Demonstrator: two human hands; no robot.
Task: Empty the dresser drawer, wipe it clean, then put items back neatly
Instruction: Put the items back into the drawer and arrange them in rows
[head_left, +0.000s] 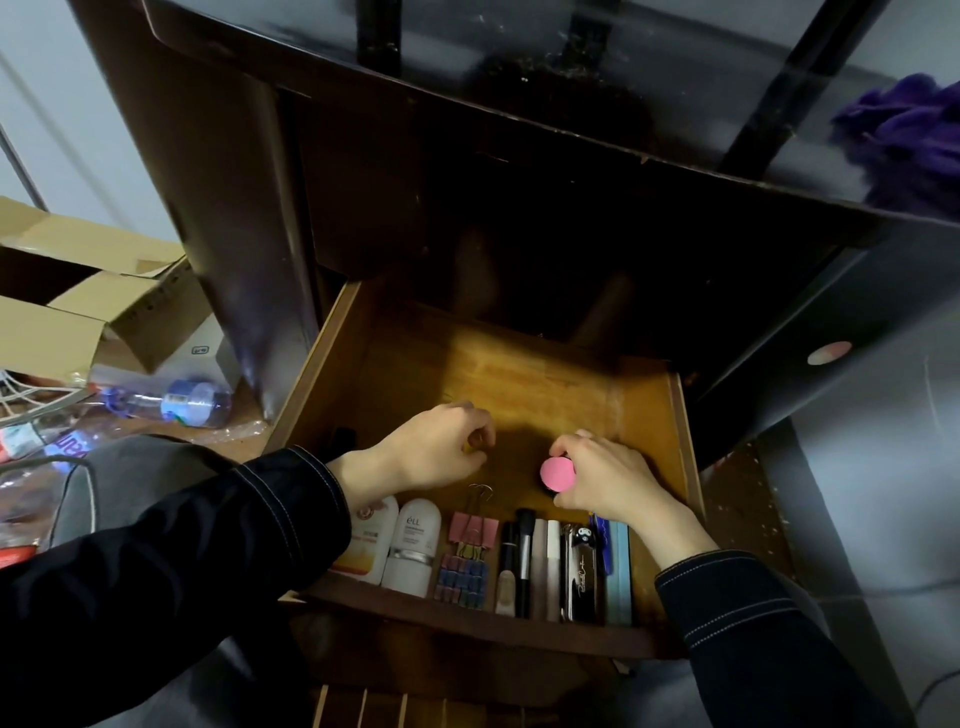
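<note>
Pink-topped jar (557, 474) gripped by right hand (609, 482) in drawer (519, 379); left hand (435, 449) nearby, curled, hold unclear.

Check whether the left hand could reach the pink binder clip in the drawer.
Probably yes. The left hand is just behind the pink binder clip, with bare drawer floor between them. Its curled fingers may already hold something; I cannot tell.

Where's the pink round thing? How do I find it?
Look in the open wooden drawer. Behind the front row of bottles and clips, the right hand grips a small pot. Only it has a round, bright pink top.
</note>
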